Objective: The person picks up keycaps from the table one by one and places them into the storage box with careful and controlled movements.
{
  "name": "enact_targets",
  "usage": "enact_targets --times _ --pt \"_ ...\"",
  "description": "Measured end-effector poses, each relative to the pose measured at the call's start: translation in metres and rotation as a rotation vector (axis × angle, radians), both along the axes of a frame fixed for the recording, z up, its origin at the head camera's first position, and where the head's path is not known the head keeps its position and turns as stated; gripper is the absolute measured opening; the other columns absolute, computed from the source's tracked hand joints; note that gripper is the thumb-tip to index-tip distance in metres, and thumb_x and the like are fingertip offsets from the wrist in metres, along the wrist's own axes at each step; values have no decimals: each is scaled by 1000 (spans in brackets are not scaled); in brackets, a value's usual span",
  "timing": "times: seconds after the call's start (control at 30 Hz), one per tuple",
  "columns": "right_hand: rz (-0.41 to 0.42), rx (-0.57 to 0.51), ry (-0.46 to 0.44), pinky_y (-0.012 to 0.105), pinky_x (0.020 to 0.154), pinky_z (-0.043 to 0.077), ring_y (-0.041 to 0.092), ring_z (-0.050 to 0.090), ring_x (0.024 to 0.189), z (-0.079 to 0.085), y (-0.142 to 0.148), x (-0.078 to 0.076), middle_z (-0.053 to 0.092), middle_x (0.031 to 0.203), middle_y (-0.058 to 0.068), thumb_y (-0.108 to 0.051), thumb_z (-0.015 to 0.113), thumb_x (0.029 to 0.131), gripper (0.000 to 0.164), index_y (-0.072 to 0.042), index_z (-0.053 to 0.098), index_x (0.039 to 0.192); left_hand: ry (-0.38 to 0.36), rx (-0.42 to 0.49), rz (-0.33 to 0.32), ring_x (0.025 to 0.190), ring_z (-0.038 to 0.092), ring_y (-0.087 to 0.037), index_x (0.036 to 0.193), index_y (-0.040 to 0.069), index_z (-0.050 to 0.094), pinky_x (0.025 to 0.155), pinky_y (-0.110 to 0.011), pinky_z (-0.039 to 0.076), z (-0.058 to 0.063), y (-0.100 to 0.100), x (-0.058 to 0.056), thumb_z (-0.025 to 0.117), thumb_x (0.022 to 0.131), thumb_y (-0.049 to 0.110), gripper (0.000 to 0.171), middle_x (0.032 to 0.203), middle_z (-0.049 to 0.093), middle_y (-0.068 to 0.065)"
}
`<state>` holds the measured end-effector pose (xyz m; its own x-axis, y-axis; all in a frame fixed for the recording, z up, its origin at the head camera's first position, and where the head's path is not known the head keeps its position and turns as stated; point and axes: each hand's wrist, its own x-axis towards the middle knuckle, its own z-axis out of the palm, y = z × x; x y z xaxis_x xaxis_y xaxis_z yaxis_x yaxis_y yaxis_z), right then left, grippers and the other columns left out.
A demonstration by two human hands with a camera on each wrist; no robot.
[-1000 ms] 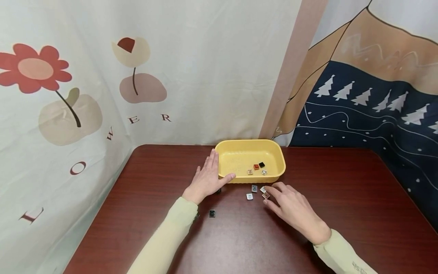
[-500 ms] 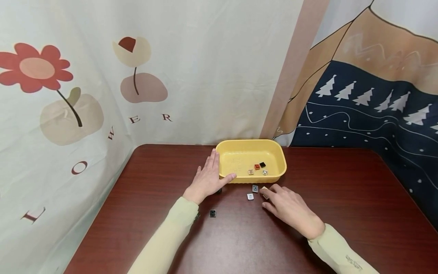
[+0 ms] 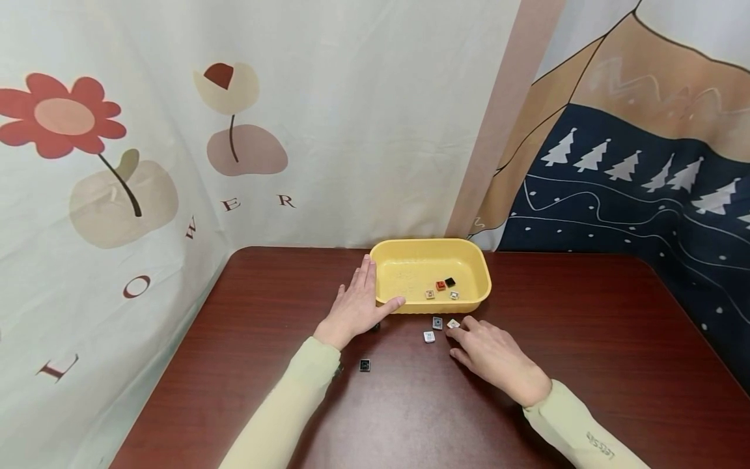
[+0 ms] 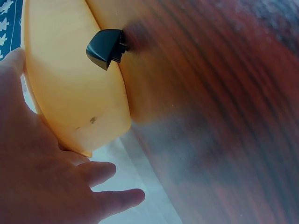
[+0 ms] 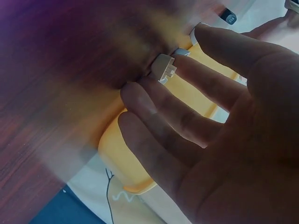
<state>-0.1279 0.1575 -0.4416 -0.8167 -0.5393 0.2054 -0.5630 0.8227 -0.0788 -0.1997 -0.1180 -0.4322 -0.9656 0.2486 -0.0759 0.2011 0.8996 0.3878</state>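
My left hand (image 3: pixel 351 303) rests against the left side of a yellow plastic tub (image 3: pixel 404 277), fingers straight and thumb over its front rim. My right hand (image 3: pixel 495 352) is low over the table in front of the tub, its fingers slightly bent. In the right wrist view a fingertip touches or nearly touches a beige keycap (image 5: pixel 161 66), while the thumb stands apart from it. The head view shows a white keycap (image 3: pixel 453 324) just beyond that fingertip. A grey-blue keycap (image 3: pixel 437 323) and another white keycap (image 3: pixel 429 337) lie to its left.
Several keycaps, including a red keycap (image 3: pixel 441 286) and a black keycap (image 3: pixel 450 282), lie inside the tub. A black keycap (image 3: pixel 364 365) sits on the brown table (image 3: pixel 281 293) near the left forearm. Another dark keycap (image 4: pixel 105 49) lies beside the tub, partly hidden by my left hand.
My right hand has shifted slightly left, its index finger coming over the beige keycap, which is now hidden in the head view. The left hand stays on the tub.
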Motion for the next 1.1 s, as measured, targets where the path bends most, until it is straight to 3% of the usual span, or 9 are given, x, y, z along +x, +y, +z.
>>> enact_targets --times 0.47,0.67,0.83,1.1 --pt "53 -25 42 35 51 46 23 60 69 -3 2 0 56 82 3 -3 84 82 20 -14 71 94 -4 3 1 158 12 -32 166 3 1 121 -64 19 1 0 1 46 95 77 112 174 -7 -8" --pt "63 -15 41 34 50 46 22 61 67 -2 3 -2 56 78 2 -4 80 87 16 -14 68 90 -1 4 0 158 12 -32 165 4 1 120 -64 20 1 1 1 47 95 77 112 174 -7 -8" --pt "70 -21 11 32 52 46 19 60 66 -3 6 -2 56 77 0 -4 82 85 17 -13 69 91 1 4 0 158 12 -32 165 3 1 120 -64 20 1 1 0 46 95 78 112 174 -6 -8" --pt "70 -122 45 30 52 48 16 61 64 -1 11 -1 57 79 -5 -5 85 83 20 -15 71 92 7 5 0 158 13 -33 165 3 2 120 -64 21 1 0 1 46 95 78 112 174 -6 -9"
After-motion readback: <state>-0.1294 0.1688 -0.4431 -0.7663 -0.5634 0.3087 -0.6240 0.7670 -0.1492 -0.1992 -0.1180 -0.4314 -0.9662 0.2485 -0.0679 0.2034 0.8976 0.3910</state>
